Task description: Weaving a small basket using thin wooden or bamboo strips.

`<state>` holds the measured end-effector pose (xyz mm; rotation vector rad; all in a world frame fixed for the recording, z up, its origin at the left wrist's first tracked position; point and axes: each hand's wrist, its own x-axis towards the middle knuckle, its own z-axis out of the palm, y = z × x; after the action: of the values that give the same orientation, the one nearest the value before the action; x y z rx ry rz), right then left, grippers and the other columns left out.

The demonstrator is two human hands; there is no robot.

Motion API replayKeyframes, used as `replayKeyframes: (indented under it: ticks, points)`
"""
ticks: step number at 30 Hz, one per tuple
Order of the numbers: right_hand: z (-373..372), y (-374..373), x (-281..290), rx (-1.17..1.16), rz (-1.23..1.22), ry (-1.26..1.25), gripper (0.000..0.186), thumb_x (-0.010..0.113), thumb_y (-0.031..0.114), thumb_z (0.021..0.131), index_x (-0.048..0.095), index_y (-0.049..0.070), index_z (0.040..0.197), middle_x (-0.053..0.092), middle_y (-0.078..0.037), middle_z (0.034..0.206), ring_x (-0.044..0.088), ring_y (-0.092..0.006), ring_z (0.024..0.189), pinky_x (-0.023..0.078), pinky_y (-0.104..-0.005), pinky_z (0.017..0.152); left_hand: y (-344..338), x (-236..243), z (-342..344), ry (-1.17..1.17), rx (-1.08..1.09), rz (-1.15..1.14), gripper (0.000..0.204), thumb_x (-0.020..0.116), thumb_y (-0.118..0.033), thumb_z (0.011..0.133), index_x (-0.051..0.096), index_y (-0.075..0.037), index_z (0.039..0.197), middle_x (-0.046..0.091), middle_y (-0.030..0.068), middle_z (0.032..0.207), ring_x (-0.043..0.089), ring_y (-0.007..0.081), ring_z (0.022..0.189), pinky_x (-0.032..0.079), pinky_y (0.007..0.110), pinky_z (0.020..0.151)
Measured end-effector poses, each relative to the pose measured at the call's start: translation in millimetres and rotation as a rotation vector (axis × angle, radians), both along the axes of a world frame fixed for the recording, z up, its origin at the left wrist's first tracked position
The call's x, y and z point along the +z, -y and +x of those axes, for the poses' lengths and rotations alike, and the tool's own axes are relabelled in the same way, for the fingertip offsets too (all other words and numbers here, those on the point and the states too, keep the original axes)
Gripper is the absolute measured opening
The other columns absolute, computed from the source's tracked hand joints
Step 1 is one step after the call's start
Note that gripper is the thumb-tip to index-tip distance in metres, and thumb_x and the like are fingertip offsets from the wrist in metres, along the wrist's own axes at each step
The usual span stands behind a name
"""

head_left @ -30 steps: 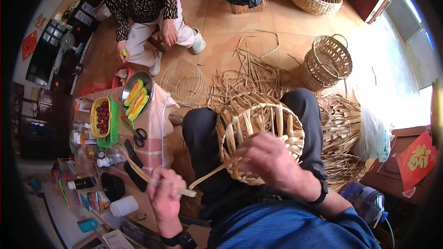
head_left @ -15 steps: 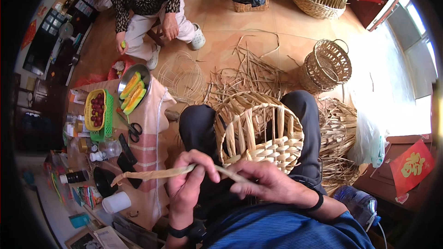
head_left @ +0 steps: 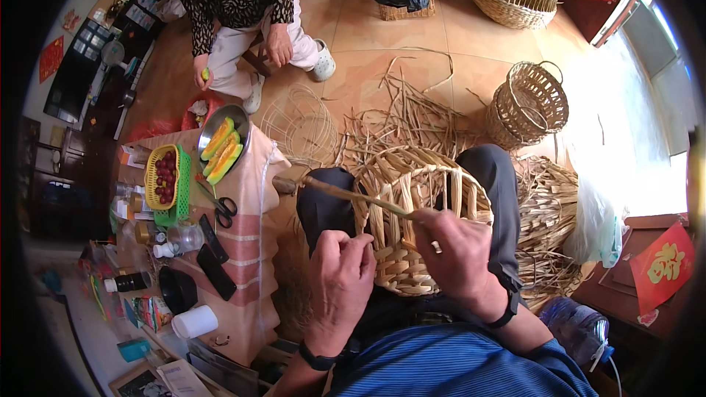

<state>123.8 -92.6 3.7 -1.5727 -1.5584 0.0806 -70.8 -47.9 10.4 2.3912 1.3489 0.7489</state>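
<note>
A partly woven basket [head_left: 408,273] of pale dried plant strips rests on my lap between my knees, with a tight weave at its near end and open upright strips toward its far end. My right hand [head_left: 457,248] is closed on a long, narrow dried plant strip [head_left: 351,195], which sticks out to the left over the basket and my left knee. Beside the basket's near left edge, my left hand [head_left: 340,279] has its thumb and fingers pinched together; what lies between them is hidden.
On the left, a cloth-covered table [head_left: 243,250] holds scissors [head_left: 226,209], a metal plate [head_left: 239,114] with melon slices and a yellow basket [head_left: 151,176] of red fruit. Loose strips [head_left: 412,114] and a finished basket [head_left: 526,106] are on the floor. Another person [head_left: 243,15] sits opposite.
My hands have moved apart. The right one has carried the strip up and over the basket, and the left one has let go of it and come to the basket's edge.
</note>
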Motion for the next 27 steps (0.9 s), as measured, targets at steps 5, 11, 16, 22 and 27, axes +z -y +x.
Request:
replayKeyframes:
  ticks: [5,11,16,22,27]
  points:
    - [-12,-1,-6,0.153,-0.231,0.15,0.019,0.077,0.011,0.093,0.07,0.009,0.11,0.063,-0.006,0.075,0.067,-0.024,0.059,0.051,-0.0407,0.053,-3,12,7,-0.27,-0.034,-0.03,0.025,0.082,-0.008,0.087,0.08,-0.003,0.111,0.055,0.0167,0.157,0.057,0.0377,0.133,0.046,0.05,0.111]
    - [-17,2,-3,0.22,-0.406,0.069,0.017,0.07,0.01,0.093,0.07,0.007,0.109,0.065,-0.01,0.084,0.071,-0.033,0.069,0.054,-0.0462,0.058,-3,1,1,-0.212,-0.073,-0.014,0.026,0.076,-0.003,0.09,0.078,0.003,0.115,0.047,0.0217,0.165,0.053,0.0413,0.143,0.043,0.052,0.118]
    - [-15,-4,0,0.322,-0.523,-0.037,0.01,0.071,0.01,0.095,0.072,0.004,0.104,0.068,-0.014,0.084,0.071,-0.0387,0.074,0.055,-0.0482,0.064,-5,-5,1,-0.091,-0.069,-0.093,0.029,0.074,0.002,0.09,0.075,0.005,0.118,0.048,0.0239,0.164,0.051,0.0429,0.145,0.041,0.054,0.121]
    - [-21,-1,-16,0.243,-0.422,-0.088,0.008,0.072,0.01,0.094,0.072,0.005,0.1,0.069,-0.014,0.085,0.072,-0.0391,0.077,0.056,-0.0489,0.065,-15,3,1,-0.019,-0.121,-0.249,0.023,0.072,0.005,0.09,0.072,0.005,0.113,0.049,0.0235,0.162,0.05,0.0418,0.148,0.038,0.057,0.124]
    - [-22,-1,-17,0.254,-0.389,-0.071,0.004,0.067,0.007,0.096,0.064,0.006,0.097,0.066,-0.013,0.089,0.071,-0.0386,0.074,0.055,-0.049,0.061,-22,0,0,-0.099,-0.192,-0.174,0.018,0.071,0.005,0.091,0.072,0.005,0.109,0.052,0.0227,0.159,0.049,0.0409,0.15,0.036,0.06,0.125]
